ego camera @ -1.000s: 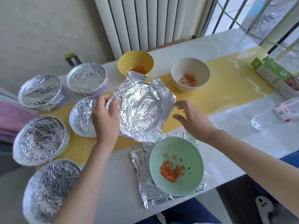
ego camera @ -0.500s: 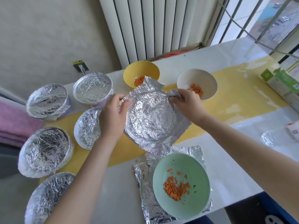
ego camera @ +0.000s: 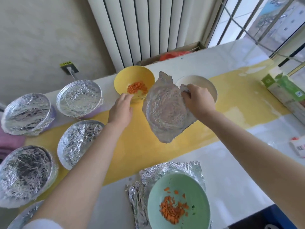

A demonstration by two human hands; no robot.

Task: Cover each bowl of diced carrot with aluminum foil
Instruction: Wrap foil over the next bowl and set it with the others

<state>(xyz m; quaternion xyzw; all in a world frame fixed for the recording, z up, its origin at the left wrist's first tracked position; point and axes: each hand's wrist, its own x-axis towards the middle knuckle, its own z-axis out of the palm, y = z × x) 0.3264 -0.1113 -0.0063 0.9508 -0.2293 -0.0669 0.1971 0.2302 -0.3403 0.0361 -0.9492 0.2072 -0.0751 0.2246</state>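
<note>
One round light-green bowl (ego camera: 189, 187) with small orange carrot bits (ego camera: 171, 212) sits closest, open on top. It rests on a flat crinkly sheet of silver foil (ego camera: 165, 169) on the white table (ego camera: 231, 162). To the left, five round bowls wrapped in shiny foil (ego camera: 79, 144) stand on and beside the yellow strip (ego camera: 140, 146); the closest is partly cut off. The left hand (ego camera: 121, 109) reaches out with straight fingers and touches the near side of the round yellow bowl (ego camera: 132, 75), which holds carrot bits and is open on top. The right hand (ego camera: 198, 101) pinches a crumpled piece of foil (ego camera: 165, 113) by its edge and holds it up between the yellow bowl and the round white bowl (ego camera: 198, 79). Farther right lies a green and white box (ego camera: 283, 90).
</note>
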